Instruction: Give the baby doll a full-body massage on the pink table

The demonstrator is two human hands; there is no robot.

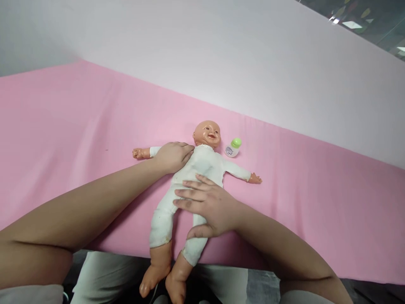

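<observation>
A baby doll (205, 162) with a white cloth body lies on its back, its plastic head towards the far side. My left hand (175, 156) rests flat on the doll's shoulder and upper chest, on the left of the view, fingers close together. Across the lower belly and the top of a leg lies my right hand (217, 207), palm down with its fingers spread. Neither hand grips anything. Beside the doll's head is a small white bottle (233, 148) with a green cap, apart from both hands.
Pink cloth (310, 202) covers the surface under the doll. Behind it rises a pale wall (202, 50), with a window or glass panel (357, 25) at the upper right. The doll's feet (158, 261) stick out past the near edge, above my legs.
</observation>
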